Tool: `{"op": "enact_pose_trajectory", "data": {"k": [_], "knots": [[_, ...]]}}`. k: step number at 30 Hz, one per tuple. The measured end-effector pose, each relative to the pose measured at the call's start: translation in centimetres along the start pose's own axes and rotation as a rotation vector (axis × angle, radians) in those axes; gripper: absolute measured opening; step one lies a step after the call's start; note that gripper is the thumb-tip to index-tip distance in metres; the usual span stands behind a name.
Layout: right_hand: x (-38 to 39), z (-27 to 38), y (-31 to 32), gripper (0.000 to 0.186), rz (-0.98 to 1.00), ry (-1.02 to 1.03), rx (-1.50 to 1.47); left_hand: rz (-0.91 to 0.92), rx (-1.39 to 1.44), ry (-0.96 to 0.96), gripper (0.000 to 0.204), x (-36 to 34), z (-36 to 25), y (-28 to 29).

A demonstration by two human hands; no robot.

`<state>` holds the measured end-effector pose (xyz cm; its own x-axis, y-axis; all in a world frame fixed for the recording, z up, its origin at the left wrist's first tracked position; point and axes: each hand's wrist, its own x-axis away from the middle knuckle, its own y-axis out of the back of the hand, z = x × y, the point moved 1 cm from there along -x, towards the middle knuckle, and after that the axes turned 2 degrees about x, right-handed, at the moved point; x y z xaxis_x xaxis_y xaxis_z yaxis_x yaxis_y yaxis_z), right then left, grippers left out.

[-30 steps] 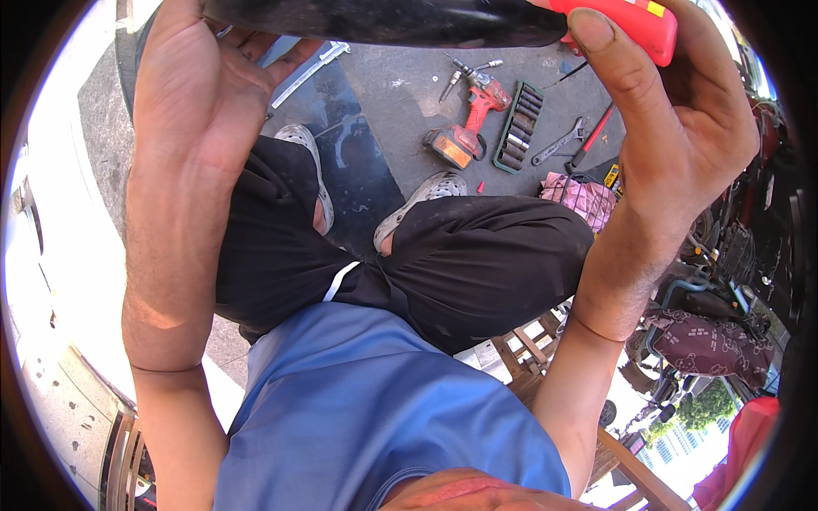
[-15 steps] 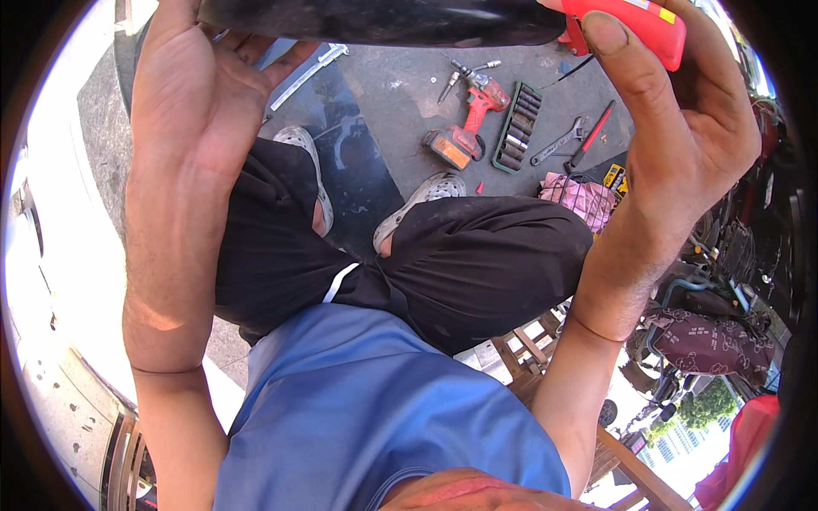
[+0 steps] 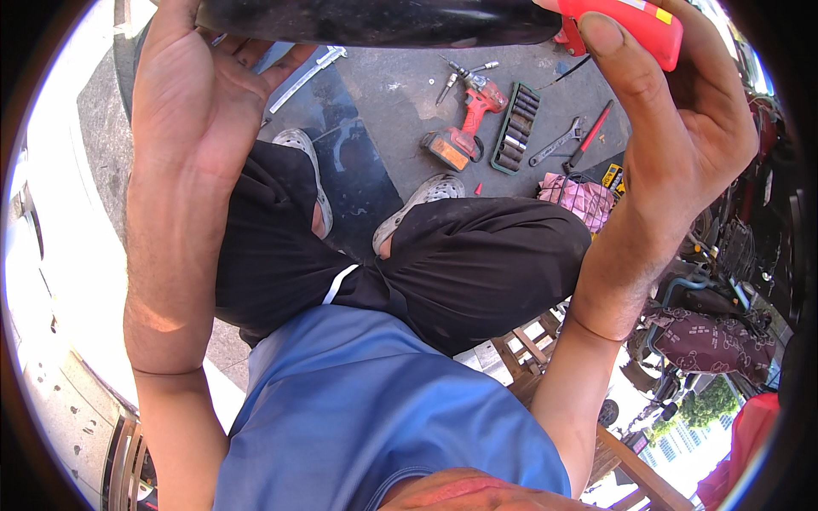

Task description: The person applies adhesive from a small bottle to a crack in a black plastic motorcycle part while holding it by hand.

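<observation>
A long, glossy black piece point(image 3: 383, 24) with a dusty surface spans the top edge of the head view, and its upper side is cut off. My left hand point(image 3: 200, 94) is at its left end, palm toward me, with the fingers curling behind it and partly hidden. At the right end, my right hand point(image 3: 682, 94) grips a red plastic object point(image 3: 630, 30) with a yellow and white label. The thumb lies on its near side and the fingers wrap behind it. A pale tip of the red object meets the black piece; its exact kind I cannot make out.
On the grey floor lie a red cordless drill point(image 3: 469, 123), a green socket tray point(image 3: 515, 128), an adjustable wrench point(image 3: 558, 143), a red-handled tool point(image 3: 590, 136) and a caliper point(image 3: 307, 78). A wire basket point(image 3: 578, 196) holds pink cloth. Motorbike parts point(image 3: 707, 281) crowd the right side.
My right hand and the red object have shifted very slightly left. The black piece and my left hand look almost unmoved.
</observation>
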<state>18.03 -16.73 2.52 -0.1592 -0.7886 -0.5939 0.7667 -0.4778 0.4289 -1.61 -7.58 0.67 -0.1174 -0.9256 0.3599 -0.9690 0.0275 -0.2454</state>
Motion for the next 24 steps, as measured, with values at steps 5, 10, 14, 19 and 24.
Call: {"op": "enact_pose_trajectory", "data": {"k": [5, 10, 14, 19, 24], "knots": [[-0.3, -2.3, 0.4, 0.040, -0.174, -0.231, -0.331, -0.026, -0.029, -0.018, 0.069, 0.4, -0.5, -0.5], [0.7, -3.3, -0.5, 0.041, -0.118, -0.113, -0.258, -0.049, -0.034, -0.038, 0.067, 0.3, -0.4, -0.5], [1.3, -1.7, -0.7, 0.041, -0.133, 0.083, 0.134, -0.082, -0.053, -0.051, 0.066, 0.3, 0.0, -0.6], [0.4, -1.2, -1.0, 0.039, -0.121, 0.075, 0.072, 0.050, 0.069, 0.020, 0.067, 0.2, -0.8, 0.0], [0.4, -0.4, 0.2, 0.039, -0.006, 0.170, 0.193, 0.100, 0.113, 0.047, 0.068, -0.1, -1.0, 0.5]]}}
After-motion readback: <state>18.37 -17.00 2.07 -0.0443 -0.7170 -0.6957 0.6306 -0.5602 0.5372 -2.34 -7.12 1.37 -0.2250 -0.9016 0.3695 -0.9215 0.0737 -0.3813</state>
